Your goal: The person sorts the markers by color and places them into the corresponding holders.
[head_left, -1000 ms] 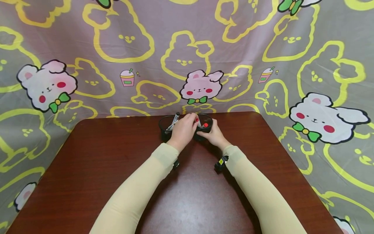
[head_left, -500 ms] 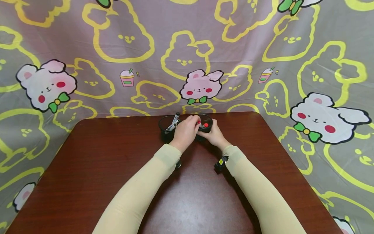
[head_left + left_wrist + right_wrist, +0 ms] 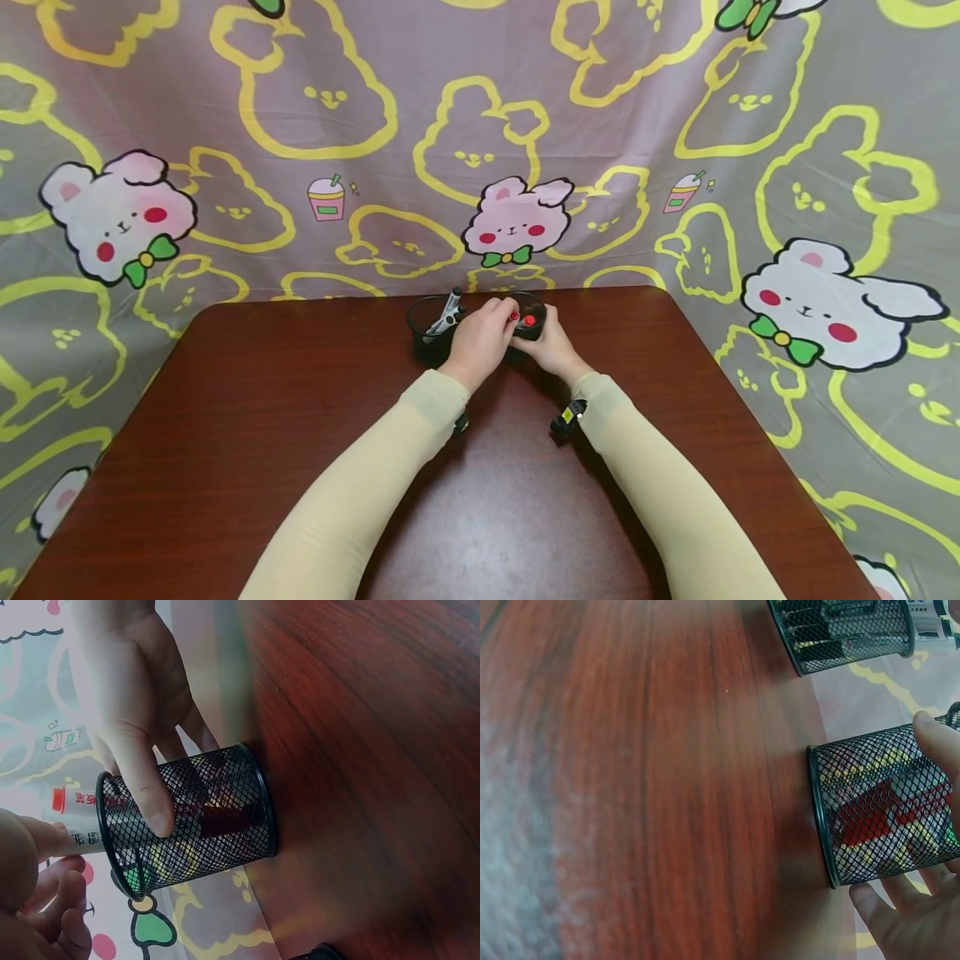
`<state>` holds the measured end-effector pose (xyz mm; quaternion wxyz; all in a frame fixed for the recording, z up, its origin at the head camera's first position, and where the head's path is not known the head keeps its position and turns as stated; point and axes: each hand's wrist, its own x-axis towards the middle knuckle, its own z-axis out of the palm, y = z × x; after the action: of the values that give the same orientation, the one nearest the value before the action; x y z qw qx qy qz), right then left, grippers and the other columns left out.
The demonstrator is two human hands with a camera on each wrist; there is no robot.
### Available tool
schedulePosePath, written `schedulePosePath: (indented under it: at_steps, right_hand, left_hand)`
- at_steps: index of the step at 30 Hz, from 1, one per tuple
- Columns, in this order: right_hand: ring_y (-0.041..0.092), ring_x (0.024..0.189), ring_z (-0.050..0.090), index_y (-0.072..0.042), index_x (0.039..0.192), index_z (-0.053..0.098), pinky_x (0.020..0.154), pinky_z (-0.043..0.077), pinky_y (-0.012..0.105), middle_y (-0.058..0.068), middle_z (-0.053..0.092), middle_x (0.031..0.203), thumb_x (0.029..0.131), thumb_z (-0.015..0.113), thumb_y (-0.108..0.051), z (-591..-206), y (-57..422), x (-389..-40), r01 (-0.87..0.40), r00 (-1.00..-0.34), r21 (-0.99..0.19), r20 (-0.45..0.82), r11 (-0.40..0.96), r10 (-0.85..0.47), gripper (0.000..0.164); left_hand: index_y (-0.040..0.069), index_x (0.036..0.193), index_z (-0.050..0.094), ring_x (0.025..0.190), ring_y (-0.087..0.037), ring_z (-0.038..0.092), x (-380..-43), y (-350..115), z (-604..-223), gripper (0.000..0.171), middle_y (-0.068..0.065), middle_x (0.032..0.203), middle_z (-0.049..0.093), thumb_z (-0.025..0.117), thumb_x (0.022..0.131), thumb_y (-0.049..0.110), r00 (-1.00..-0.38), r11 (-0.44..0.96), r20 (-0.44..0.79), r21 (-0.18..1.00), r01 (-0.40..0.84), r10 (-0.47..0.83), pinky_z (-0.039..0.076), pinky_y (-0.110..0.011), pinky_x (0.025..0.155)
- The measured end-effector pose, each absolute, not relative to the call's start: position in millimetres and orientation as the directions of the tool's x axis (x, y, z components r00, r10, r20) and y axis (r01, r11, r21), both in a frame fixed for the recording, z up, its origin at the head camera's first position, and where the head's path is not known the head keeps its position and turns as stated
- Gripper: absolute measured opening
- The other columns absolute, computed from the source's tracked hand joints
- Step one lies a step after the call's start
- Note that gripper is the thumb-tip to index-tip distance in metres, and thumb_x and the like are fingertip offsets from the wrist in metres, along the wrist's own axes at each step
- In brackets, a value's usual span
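Note:
At the table's far side, my right hand (image 3: 553, 346) grips a black mesh pen holder (image 3: 217, 825), its thumb and fingers on opposite sides. Inside that holder stands a marker with a red end (image 3: 529, 320). My left hand (image 3: 480, 340) is at the holder's mouth and pinches a second white marker (image 3: 84, 841), whose red end shows by the fingertips in the head view. The lower part of this marker is inside the mesh. To the left stands another black mesh pen holder (image 3: 430, 346) with several black-and-white markers (image 3: 448, 315), partly behind my left hand.
Both holders stand on a dark red-brown wooden table (image 3: 262, 433) near its back edge. A patterned cloth (image 3: 405, 192) hangs right behind and along both sides. Each wrist carries a small black camera, such as the right wrist camera (image 3: 567, 422).
My left hand has shifted slightly to the right and down in the head view, and the pinched marker's red end has moved with it. The right hand and both pen holders have stayed in place.

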<state>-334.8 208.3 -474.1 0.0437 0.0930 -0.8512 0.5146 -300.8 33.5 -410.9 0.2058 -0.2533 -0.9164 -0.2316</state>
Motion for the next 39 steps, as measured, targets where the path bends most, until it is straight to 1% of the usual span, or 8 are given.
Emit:
schedulePosePath:
  at_steps: [13,20,24,28,33,39]
  right_hand:
    - [0.037,0.131,0.052,0.006,0.142,0.027,0.118,0.038,0.047,0.029,0.048,0.143,0.087,0.081,-0.007,-474.4,208.1,-335.0,-0.205,-0.979,-0.876,0.177,0.437,-0.105,0.078]
    - [0.038,0.136,0.05,0.005,0.145,0.024,0.119,0.037,0.048,0.03,0.046,0.146,0.089,0.079,-0.008,-474.1,209.1,-335.9,-0.172,-0.985,-0.876,0.138,0.451,-0.107,0.08]
    - [0.038,0.137,0.049,0.005,0.144,0.024,0.119,0.037,0.048,0.03,0.046,0.146,0.09,0.079,-0.009,-474.0,209.6,-336.0,-0.152,-0.988,-0.881,0.118,0.448,-0.103,0.079]
    - [0.038,0.136,0.049,0.005,0.144,0.024,0.118,0.038,0.048,0.03,0.046,0.145,0.09,0.078,-0.009,-473.9,209.0,-335.1,-0.146,-0.989,-0.884,0.113,0.445,-0.099,0.078]
    - [0.038,0.134,0.05,0.006,0.145,0.023,0.117,0.039,0.047,0.03,0.047,0.143,0.09,0.078,-0.008,-474.5,208.4,-334.9,-0.15,-0.988,-0.881,0.119,0.448,-0.098,0.079]
    - [0.039,0.136,0.05,0.006,0.144,0.024,0.119,0.038,0.049,0.03,0.046,0.145,0.09,0.079,-0.009,-471.2,209.1,-334.3,-0.157,-0.987,-0.879,0.119,0.451,-0.112,0.079]
  left_hand:
    - [0.014,0.114,0.065,0.078,-0.023,0.069,-299.8,37.1,-414.7,0.013,-0.004,0.102,0.066,0.067,0.102,0.019,-0.79,0.772,0.473,0.299,0.561,0.39,0.058,-0.038,0.067]
    - [0.014,0.113,0.065,0.076,-0.022,0.069,-300.6,39.7,-416.0,0.013,-0.004,0.101,0.066,0.067,0.102,0.018,-0.779,0.759,0.481,0.3,0.578,0.402,0.058,-0.037,0.065]
    - [0.014,0.113,0.065,0.075,-0.021,0.068,-299.6,40.4,-415.6,0.012,-0.004,0.101,0.066,0.067,0.102,0.017,-0.783,0.757,0.476,0.309,0.576,0.402,0.058,-0.036,0.064]
    - [0.014,0.114,0.066,0.076,-0.021,0.069,-297.6,40.1,-415.1,0.013,-0.004,0.102,0.068,0.066,0.102,0.018,-0.791,0.758,0.463,0.317,0.57,0.401,0.058,-0.036,0.065]
    - [0.014,0.12,0.066,0.081,-0.022,0.071,-295.6,38.4,-415.9,0.018,-0.004,0.106,0.071,0.066,0.102,0.018,-0.796,0.753,0.444,0.327,0.571,0.411,0.059,-0.038,0.07]
    - [0.014,0.123,0.064,0.084,-0.024,0.073,-293.6,33.2,-414.8,0.022,-0.005,0.109,0.072,0.067,0.101,0.017,-0.799,0.742,0.434,0.346,0.574,0.416,0.06,-0.039,0.072]
